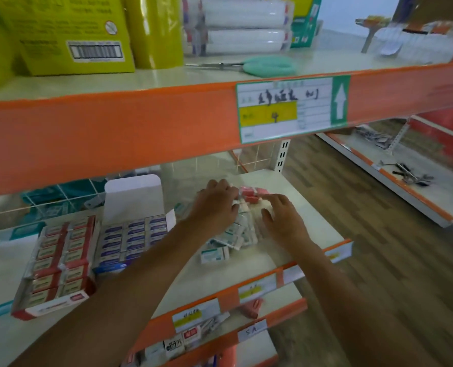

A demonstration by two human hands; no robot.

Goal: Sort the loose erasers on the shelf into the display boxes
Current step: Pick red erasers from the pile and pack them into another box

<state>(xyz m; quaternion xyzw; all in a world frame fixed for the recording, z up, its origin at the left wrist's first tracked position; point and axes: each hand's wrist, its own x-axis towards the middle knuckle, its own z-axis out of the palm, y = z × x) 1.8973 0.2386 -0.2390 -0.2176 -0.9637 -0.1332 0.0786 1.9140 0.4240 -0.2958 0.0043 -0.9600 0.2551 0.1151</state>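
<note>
A pile of loose erasers (242,231) lies on the white shelf (307,223), mostly teal-and-white sleeved ones with a few red ones (249,195) at the back. My left hand (214,205) rests on the pile's left side, fingers curled over some erasers. My right hand (283,215) lies on the pile's right side, fingers spread and touching it. One teal-sleeved eraser (214,254) sits apart at the front. To the left stand a red display box (55,263) and a blue display box (132,238), both filled with rows of erasers.
An orange shelf beam (114,139) with a price label (286,109) hangs just above my hands. Green scissors (267,65) and yellow packs (71,33) sit on the upper shelf. Lower shelves hold more stationery (183,340). A wooden floor aisle (352,181) lies to the right.
</note>
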